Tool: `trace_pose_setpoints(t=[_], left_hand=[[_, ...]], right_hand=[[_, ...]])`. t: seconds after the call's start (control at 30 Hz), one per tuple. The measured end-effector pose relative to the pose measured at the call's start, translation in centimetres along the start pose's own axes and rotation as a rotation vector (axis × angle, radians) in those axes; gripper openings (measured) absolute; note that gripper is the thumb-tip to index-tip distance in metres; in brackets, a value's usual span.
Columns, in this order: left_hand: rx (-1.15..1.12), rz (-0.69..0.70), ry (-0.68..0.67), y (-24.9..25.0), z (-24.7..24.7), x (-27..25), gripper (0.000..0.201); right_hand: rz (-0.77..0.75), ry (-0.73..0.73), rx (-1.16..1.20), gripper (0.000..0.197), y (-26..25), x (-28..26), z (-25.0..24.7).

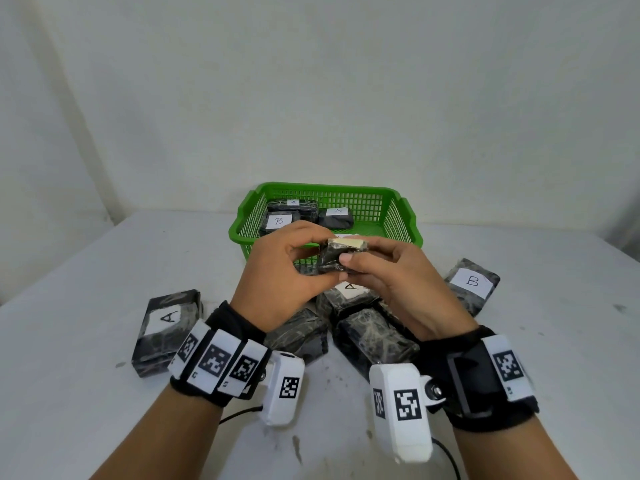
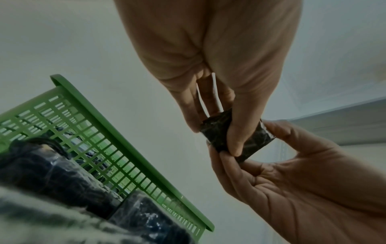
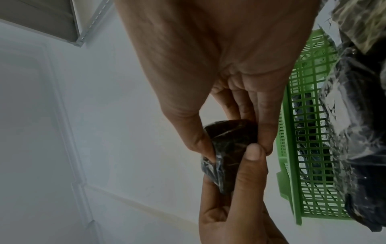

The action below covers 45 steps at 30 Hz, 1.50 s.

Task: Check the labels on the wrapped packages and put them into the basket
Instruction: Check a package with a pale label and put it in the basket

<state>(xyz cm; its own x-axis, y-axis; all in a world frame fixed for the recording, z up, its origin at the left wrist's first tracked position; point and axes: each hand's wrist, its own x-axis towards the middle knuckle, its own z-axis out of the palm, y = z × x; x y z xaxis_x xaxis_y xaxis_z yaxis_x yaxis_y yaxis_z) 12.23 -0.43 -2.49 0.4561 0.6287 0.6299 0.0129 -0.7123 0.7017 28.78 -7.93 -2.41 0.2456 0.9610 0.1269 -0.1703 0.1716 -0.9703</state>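
A small black plastic-wrapped package is held up in front of the green basket, with a pale strip along its top edge. My left hand pinches its left side between thumb and fingers. My right hand pinches its right side, thumb on the near face. Its label is not readable. Inside the basket lie three wrapped packages, one labelled B and one labelled A.
On the white table lie a package labelled A at the left and one labelled B at the right. Several more packages are piled under my hands. A white wall stands behind the basket.
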Motion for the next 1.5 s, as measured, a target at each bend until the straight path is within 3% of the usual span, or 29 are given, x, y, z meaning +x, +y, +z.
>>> trace_pose_setpoints(t=[0.17,0.27,0.57,0.7,0.8,0.9,1.0,1.1,1.23,1.4,1.5], left_hand=[[0.031,0.037,-0.007,0.4,0.3,-0.1,0.039],[0.042,0.04,-0.018,0.5,0.3,-0.1,0.042],[0.033,0.014,0.019,0.1,-0.3,0.0,0.042],[0.006,0.023,0.024,0.1,-0.2,0.0,0.04],[0.012,0.028,-0.001,0.3,-0.2,0.0,0.042],[-0.011,-0.01,-0.079,0.4,-0.4,-0.1,0.063],[-0.142,-0.118,-0.098,0.2,-0.5,-0.2,0.091],[-0.249,-0.214,-0.093,0.3,-0.3,0.0,0.077],[-0.259,-0.215,-0.045,0.2,-0.4,0.1,0.049],[-0.3,-0.16,-0.054,0.2,-0.2,-0.1,0.048],[-0.29,-0.128,-0.063,0.2,-0.2,-0.1,0.054]], right_hand=[[-0.004,-0.003,-0.024,0.041,0.0,0.0,0.3],[-0.025,0.035,-0.076,0.037,0.2,-0.1,0.4],[0.035,-0.016,0.059,0.04,-0.4,-0.3,0.2],[0.107,-0.074,0.05,0.05,-0.9,-0.4,0.0],[0.143,-0.074,0.055,0.045,-1.1,-0.4,-0.2],[0.085,-0.018,0.111,0.034,-0.9,-0.2,-0.4],[0.0,0.014,0.071,0.046,-0.8,-0.1,-0.7],[-0.064,-0.015,-0.028,0.057,-0.7,-0.3,-1.0],[-0.093,-0.016,-0.022,0.045,-0.7,-0.4,-0.7],[0.086,-0.062,0.006,0.044,-0.9,-0.5,-0.4],[0.067,-0.064,0.026,0.031,-0.6,-0.4,-0.2]])
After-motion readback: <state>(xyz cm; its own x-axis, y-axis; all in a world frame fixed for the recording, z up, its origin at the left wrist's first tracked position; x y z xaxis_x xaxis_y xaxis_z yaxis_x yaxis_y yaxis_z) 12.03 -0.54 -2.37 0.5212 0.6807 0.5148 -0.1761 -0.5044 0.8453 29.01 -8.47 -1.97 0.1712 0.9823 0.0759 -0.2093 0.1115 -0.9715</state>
